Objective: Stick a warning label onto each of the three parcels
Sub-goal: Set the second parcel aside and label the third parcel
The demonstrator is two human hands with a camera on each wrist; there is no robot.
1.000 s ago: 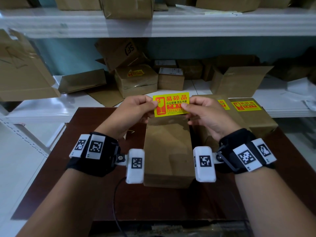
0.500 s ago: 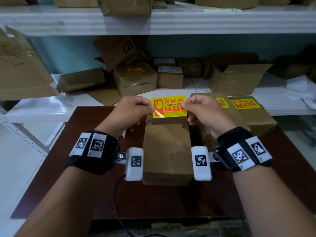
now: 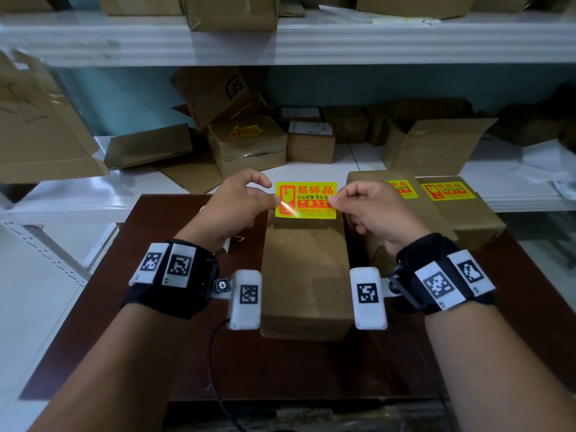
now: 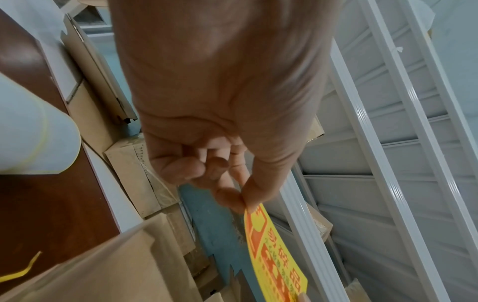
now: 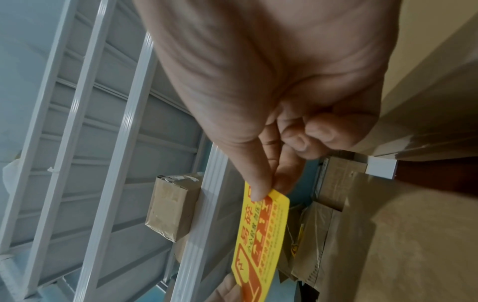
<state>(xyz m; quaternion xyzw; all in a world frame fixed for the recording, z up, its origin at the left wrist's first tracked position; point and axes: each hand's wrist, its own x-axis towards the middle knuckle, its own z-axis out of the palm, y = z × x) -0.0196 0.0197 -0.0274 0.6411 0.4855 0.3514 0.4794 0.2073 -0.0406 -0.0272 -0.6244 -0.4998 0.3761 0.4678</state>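
Observation:
A yellow warning label (image 3: 307, 200) with red print is stretched between my two hands above the far end of a plain brown parcel (image 3: 304, 275) on the dark brown table (image 3: 149, 338). My left hand (image 3: 246, 199) pinches the label's left edge between thumb and forefinger; the pinch shows in the left wrist view on the label (image 4: 274, 251). My right hand (image 3: 367, 207) pinches its right edge, as the right wrist view shows on the label (image 5: 261, 230). To the right stand two parcels (image 3: 380, 194) (image 3: 458, 210), each bearing a yellow label on top.
White shelving (image 3: 311, 42) behind and above the table holds several cardboard boxes, one (image 3: 249, 141) with a yellow label. A white roll (image 4: 31, 126) lies on the table by my left hand. Cables hang at the table's near edge.
Both hands have carried the label slightly down and away, toward the far end of the plain parcel. Both pinches stay on its edges.

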